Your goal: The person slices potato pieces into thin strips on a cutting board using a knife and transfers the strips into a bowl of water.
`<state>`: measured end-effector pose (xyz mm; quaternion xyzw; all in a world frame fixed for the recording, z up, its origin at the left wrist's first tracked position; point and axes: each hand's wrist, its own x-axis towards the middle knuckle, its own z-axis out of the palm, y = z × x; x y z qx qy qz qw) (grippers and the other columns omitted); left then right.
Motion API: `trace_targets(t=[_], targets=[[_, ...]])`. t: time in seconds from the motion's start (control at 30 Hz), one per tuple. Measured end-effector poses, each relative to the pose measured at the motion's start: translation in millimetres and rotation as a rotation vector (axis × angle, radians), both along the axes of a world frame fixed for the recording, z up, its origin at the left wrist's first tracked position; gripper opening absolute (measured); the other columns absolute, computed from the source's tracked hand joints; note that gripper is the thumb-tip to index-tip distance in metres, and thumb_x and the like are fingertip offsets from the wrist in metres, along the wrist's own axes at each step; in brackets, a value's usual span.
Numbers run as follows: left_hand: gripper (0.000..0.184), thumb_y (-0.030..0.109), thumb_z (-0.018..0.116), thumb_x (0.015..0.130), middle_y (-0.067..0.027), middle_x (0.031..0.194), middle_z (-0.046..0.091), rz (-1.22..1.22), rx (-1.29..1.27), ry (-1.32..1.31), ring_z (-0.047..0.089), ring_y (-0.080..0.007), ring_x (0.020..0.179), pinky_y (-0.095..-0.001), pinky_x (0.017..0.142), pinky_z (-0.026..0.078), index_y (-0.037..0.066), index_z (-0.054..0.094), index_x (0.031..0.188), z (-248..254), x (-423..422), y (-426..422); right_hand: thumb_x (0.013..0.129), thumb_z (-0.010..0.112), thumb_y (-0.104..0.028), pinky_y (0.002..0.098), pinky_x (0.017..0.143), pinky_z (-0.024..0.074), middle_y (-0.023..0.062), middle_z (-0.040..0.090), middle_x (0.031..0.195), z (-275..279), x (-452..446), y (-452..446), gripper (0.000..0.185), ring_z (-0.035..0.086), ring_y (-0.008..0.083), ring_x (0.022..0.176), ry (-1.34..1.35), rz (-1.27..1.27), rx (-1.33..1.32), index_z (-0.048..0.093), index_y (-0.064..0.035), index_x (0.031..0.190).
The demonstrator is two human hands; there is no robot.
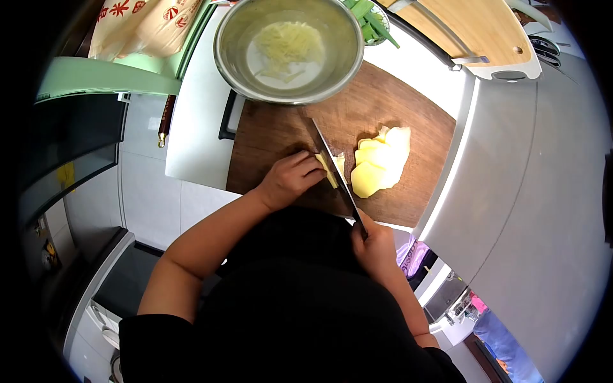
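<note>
My right hand is wrapped round the handle of a knife, whose long blade points up and left over the wooden cutting board. Left of the blade, the bent fingers of my left hand press on a small stack of yellow strips. More cut pieces show just right of the blade. Further right on the board lies a pile of thin yellow slices, overlapping one another.
Beyond the board is a steel bowl holding pale yellow shreds in liquid. Green leafy pieces lie in a dish behind it. A printed bag stands at the upper left, and a light wooden board at the upper right.
</note>
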<state>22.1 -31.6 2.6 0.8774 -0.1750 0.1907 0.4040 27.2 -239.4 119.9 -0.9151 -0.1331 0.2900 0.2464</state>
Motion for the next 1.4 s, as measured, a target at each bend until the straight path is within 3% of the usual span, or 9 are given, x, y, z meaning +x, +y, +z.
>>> trace_targets(t=[0.37, 0.57, 0.77, 1.33, 1.4], targets=[[0.015, 0.006, 0.06, 0.069, -0.003, 0.084, 0.06, -0.014, -0.016, 0.014, 0.056, -0.0191, 0.076, -0.0281, 0.063, 0.05, 0.004, 0.065, 0.083, 0, 2, 0, 0.076, 0.06, -0.003, 0.0449, 0.06, 0.0492, 0.0226, 0.061, 0.071, -11, 5, 3, 0.036, 0.061, 0.0391, 0.065, 0.029, 0.007, -0.047, 0.062, -0.006, 0.112], [0.014, 0.006, 0.06, 0.07, -0.0035, 0.083, 0.059, -0.008, -0.007, 0.016, 0.056, -0.0197, 0.078, -0.0285, 0.065, 0.05, 0.004, 0.065, 0.083, 4, 2, 2, 0.077, 0.06, -0.003, 0.0431, 0.06, 0.0488, 0.022, 0.061, 0.07, -19, 4, 5, 0.035, 0.061, 0.0387, 0.066, -0.064, -0.042, 0.115, 0.062, -0.0061, 0.112], [0.015, 0.006, 0.06, 0.07, -0.0051, 0.086, 0.061, -0.013, -0.048, 0.027, 0.058, -0.0215, 0.079, -0.0296, 0.067, 0.051, 0.004, 0.066, 0.084, -1, 0, -2, 0.078, 0.059, -0.003, 0.0418, 0.06, 0.0491, 0.0213, 0.061, 0.07, -3, -1, -1, 0.035, 0.062, 0.0378, 0.066, 0.045, -0.032, 0.003, 0.062, -0.0067, 0.112], [0.015, 0.006, 0.059, 0.07, -0.0043, 0.085, 0.06, 0.027, -0.001, -0.07, 0.057, -0.0206, 0.078, -0.0281, 0.065, 0.05, 0.004, 0.065, 0.084, 0, 2, 0, 0.076, 0.062, -0.005, 0.045, 0.06, 0.0495, 0.0223, 0.062, 0.071, -21, 2, 17, 0.036, 0.061, 0.0387, 0.064, -0.091, 0.027, -0.083, 0.062, -0.006, 0.112], [0.017, 0.006, 0.058, 0.07, -0.0038, 0.086, 0.06, -0.041, 0.019, 0.047, 0.057, -0.021, 0.081, -0.0285, 0.069, 0.05, 0.004, 0.065, 0.086, -2, -4, 2, 0.077, 0.061, -0.004, 0.0449, 0.06, 0.0494, 0.0225, 0.062, 0.072, -23, 3, 11, 0.035, 0.061, 0.0388, 0.064, -0.091, 0.007, 0.013, 0.062, -0.0058, 0.112]])
